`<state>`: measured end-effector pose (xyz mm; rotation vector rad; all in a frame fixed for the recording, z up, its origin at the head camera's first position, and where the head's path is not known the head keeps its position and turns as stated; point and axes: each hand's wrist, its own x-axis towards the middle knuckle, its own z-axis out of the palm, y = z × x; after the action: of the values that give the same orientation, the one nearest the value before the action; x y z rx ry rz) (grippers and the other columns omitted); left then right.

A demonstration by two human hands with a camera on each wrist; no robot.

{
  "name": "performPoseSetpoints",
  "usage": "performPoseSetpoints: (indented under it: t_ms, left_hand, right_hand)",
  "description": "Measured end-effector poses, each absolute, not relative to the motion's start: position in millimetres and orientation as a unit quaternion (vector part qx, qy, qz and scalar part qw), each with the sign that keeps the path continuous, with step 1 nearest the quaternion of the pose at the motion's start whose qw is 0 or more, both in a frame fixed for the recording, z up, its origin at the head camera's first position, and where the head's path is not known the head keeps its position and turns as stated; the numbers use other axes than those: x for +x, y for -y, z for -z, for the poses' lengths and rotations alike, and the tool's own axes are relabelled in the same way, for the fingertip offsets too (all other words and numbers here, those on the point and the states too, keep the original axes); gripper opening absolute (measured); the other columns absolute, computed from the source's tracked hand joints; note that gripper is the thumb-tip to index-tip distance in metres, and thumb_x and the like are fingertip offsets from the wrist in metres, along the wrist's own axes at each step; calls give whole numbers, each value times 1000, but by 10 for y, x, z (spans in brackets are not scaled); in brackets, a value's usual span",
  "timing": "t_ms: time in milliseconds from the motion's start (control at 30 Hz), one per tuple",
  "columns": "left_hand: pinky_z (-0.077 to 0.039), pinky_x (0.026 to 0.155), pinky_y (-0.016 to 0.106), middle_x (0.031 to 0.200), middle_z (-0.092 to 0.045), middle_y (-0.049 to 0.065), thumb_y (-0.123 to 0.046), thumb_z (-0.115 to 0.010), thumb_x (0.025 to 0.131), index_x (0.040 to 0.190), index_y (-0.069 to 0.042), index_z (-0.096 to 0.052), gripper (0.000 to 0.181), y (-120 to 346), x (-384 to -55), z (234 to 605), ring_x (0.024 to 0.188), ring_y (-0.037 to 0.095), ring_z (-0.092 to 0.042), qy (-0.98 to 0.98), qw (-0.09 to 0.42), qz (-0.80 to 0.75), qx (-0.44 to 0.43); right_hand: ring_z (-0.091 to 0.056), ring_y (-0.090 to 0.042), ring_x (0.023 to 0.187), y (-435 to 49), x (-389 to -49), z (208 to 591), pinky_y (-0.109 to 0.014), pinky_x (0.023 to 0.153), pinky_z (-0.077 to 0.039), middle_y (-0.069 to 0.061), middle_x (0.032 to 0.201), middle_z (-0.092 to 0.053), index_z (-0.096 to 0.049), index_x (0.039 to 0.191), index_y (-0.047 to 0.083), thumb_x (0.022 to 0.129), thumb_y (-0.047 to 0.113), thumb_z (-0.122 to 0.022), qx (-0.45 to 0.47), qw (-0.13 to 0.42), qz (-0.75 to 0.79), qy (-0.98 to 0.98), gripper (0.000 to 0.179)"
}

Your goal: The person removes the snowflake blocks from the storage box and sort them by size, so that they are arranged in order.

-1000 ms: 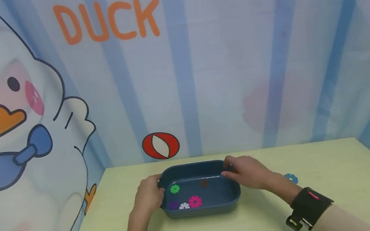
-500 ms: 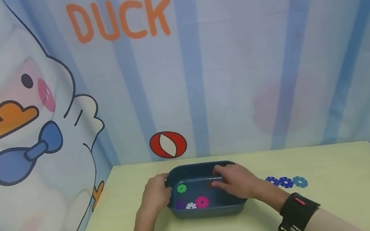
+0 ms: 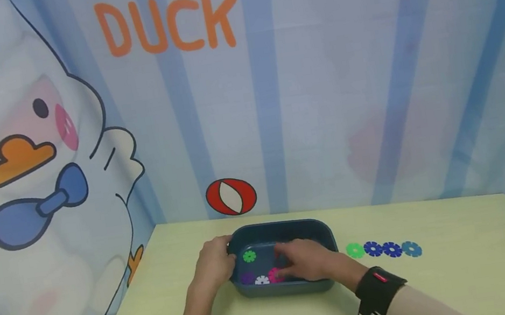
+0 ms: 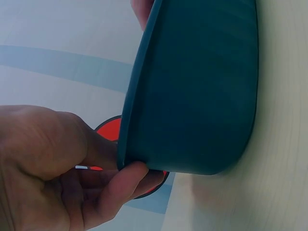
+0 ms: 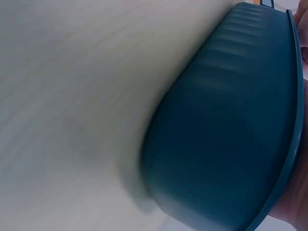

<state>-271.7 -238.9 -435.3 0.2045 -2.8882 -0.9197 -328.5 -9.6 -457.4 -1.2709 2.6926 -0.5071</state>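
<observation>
A dark blue-green rectangular plastic basin [image 3: 290, 288] stands on the table. My left hand [image 3: 214, 264] grips its left rim, thumb and fingers on either side of the wall, as the left wrist view [image 4: 67, 173] also shows. Inside lie notched plastic snowflake discs: a green disc [image 3: 249, 256], a purple disc [image 3: 248, 278], a white disc [image 3: 261, 280] and a pink disc [image 3: 274, 275]. My right hand [image 3: 308, 259] reaches over the right side into the basin, fingers and thumb apart, the thumb at the pink disc. Its fingers cover the spot of a brown disc.
Right of the basin, a row of discs lies on the pale yellow table [image 3: 463, 256]: a light green disc [image 3: 355, 250], two dark blue discs [image 3: 373, 249] and a lighter blue disc [image 3: 411, 249]. A printed curtain [image 3: 311, 89] hangs behind and at the left.
My right hand has left the basin's right rim and moved left and down into the basin, towards the pink disc. The head view has shifted slightly. My left hand keeps its grip.
</observation>
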Motion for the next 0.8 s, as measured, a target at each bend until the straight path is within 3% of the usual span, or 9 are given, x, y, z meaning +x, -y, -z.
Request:
performPoseSetpoints:
  t_ms: [167,600,800]
  left_hand:
    - [-58,103,54,134,-70,24,5,-66,97,140,7,-63,43,2400,-2718,4375,126,39,-68,948,58,306,59]
    - [-58,102,54,130,-72,24,5,-68,95,135,8,-66,40,2413,-2706,4339,123,40,-69,953,75,290,42]
    - [-58,102,55,130,-72,24,5,-68,95,136,8,-66,41,2419,-2711,4369,124,40,-69,953,75,289,46]
  right_hand:
    - [-55,-8,76,161,-3309,4596,-30,70,-52,5,90,-66,-69,115,14,91,31,-85,-426,86,141,-890,33]
    - [-58,-10,83,178,-3334,4620,-32,76,-55,4,96,-68,-70,111,16,87,29,-89,-440,69,125,-886,33]
    - [-57,-11,80,211,-3327,4623,-30,74,-54,1,90,-66,-68,104,10,85,15,-89,-437,79,160,-882,28]
